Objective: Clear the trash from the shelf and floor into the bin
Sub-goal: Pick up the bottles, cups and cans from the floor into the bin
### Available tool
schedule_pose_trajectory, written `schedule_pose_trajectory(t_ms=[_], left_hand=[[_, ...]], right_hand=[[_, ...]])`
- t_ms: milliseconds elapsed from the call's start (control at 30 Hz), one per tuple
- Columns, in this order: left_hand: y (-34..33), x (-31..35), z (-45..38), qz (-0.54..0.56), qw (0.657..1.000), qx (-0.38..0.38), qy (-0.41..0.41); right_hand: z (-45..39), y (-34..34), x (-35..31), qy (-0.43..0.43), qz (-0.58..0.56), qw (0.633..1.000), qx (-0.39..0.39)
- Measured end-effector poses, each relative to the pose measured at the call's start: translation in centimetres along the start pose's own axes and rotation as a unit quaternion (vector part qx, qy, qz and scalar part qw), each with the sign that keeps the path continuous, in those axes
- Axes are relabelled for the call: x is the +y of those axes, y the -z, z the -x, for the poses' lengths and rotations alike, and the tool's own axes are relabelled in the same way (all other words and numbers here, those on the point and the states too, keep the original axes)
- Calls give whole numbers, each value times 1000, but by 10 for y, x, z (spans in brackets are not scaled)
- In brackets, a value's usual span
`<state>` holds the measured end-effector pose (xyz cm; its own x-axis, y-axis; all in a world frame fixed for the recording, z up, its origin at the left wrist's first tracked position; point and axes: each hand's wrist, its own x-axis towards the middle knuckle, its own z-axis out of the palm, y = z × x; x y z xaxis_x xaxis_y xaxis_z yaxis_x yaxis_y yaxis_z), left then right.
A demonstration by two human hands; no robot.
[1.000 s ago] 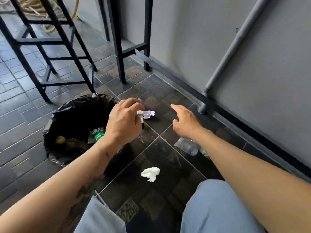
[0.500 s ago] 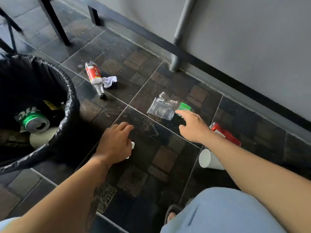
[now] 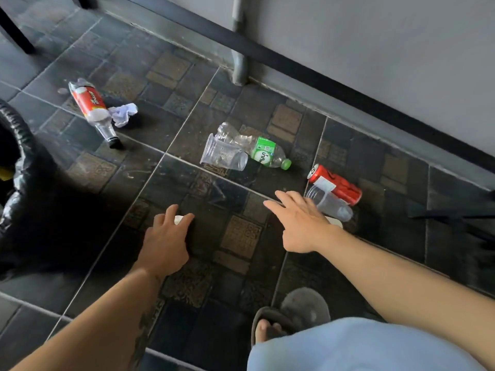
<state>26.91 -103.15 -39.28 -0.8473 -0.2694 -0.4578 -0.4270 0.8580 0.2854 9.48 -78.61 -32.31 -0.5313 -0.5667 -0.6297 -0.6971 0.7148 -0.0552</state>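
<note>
The black-bagged bin shows at the left edge. My left hand lies on the tiled floor with its fingers curled around a small white paper wad. My right hand hovers open with its fingers spread beside a clear plastic cup and a red can. A white cup peeks out from behind that hand. Farther out lie another clear cup, a crushed green-label bottle, a red-label bottle and a crumpled tissue.
A grey pipe runs down the wall to the floor behind the litter. A black furniture leg stands at the far left. My slippered foot is near the bottom, and a dark flat object lies at the right.
The view has swung right and down, from the bin to the littered tiles. My left hand left the bottle by the bin and settled on the white wad. My right hand moved toward the red can.
</note>
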Motion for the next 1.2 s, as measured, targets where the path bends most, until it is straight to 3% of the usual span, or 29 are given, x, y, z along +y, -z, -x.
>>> schedule_pose_trajectory(t_ms=[233, 467, 600, 833, 1033, 1200], left_hand=[[-1, 11, -10, 37, 999, 17, 24], [23, 55, -28, 59, 993, 97, -16], [50, 68, -46, 120, 986, 104, -51], [99, 60, -101, -29, 981, 147, -125], [110, 82, -143, -148, 967, 156, -134], [100, 81, -159, -204, 962, 130, -123]], right_hand=[[28, -21, 30, -39, 66, 997, 16], [29, -43, 44, -72, 114, 991, -6], [25, -43, 46, -72, 102, 992, 3], [25, -12, 41, -112, -127, 982, 89], [31, 6, 68, -147, -191, 950, 198], [32, 4, 88, -186, -177, 959, 116]])
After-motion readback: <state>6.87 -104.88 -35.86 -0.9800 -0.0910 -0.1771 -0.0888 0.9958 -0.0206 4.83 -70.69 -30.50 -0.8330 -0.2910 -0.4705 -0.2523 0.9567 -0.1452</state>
